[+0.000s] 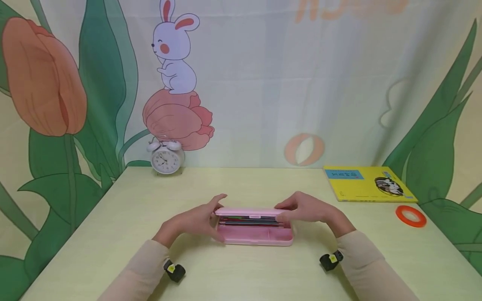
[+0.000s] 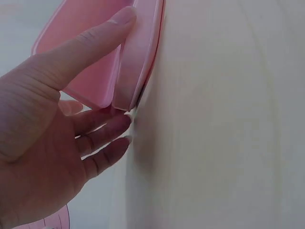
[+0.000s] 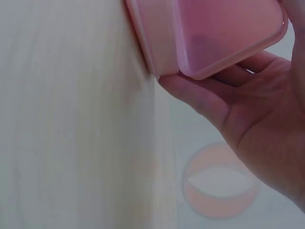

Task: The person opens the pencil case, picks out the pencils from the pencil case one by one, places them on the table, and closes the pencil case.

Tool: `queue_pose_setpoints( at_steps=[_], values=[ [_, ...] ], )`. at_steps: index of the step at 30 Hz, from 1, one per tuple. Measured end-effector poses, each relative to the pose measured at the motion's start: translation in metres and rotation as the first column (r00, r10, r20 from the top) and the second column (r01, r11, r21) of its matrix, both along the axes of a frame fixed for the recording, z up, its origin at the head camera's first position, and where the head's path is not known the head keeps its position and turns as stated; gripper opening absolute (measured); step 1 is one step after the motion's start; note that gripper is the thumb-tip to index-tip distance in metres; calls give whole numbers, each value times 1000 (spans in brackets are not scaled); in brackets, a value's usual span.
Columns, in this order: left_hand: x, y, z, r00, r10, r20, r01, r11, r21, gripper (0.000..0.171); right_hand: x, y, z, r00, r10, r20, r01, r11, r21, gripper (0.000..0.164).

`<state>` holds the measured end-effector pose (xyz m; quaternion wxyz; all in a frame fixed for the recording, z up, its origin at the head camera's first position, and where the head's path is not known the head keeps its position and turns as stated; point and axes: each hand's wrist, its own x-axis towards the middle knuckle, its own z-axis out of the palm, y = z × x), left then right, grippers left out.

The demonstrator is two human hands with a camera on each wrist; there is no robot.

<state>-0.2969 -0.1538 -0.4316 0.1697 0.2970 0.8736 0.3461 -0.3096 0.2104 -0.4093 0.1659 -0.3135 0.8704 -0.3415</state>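
A pink pencil case lies on the table with its lid raised. Inside, pencils in dark and reddish colours lie along the back; the front compartment shows bare pink. My left hand holds the case's left end, its thumb along the front side; in the left wrist view the left hand has its other fingers at the end and behind. With thumb in front and fingers behind, my right hand grips the right end of the lid. The right wrist view shows the lid beside the right hand.
A white alarm clock stands at the back left of the table. At the back right lies a yellow book, with an orange ring, like a tape roll, in front of it. A printed curtain hangs behind.
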Motion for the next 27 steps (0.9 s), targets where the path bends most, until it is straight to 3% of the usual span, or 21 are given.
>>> queue_pose_setpoints(
  at_steps=[5, 9, 12, 15, 18, 21, 27],
  values=[
    [-1, -1, 1, 998, 64, -12, -64, 998, -29, 138, -4, 9, 6, 997, -74, 8, 74, 994, -75, 36],
    [-2, -1, 2, 996, 85, 23, -85, 996, -6, 145, -7, 14, 10, 985, -165, 45, 171, 954, -247, 27],
    [-2, -2, 1, 995, 89, 41, -89, 996, 10, 147, -8, 15, 8, 973, -230, -8, 213, 914, -346, 17],
    [-3, -2, 0, 995, 91, 51, -92, 996, 18, 148, -9, 14, 4, 949, -289, -122, 236, 915, -328, 6],
    [-3, -2, -1, 995, 83, 56, -85, 996, 39, 150, -9, 13, 2, 933, -295, -204, 237, 934, -269, 18],
    [-3, -1, -1, 995, 75, 63, -79, 994, 70, 152, -7, 11, 1, 932, -270, -244, 220, 952, -213, 36],
    [-4, -1, -2, 996, 59, 72, -66, 993, 95, 151, -1, 6, -1, 976, -133, -171, 130, 991, -31, 106]
  ],
)
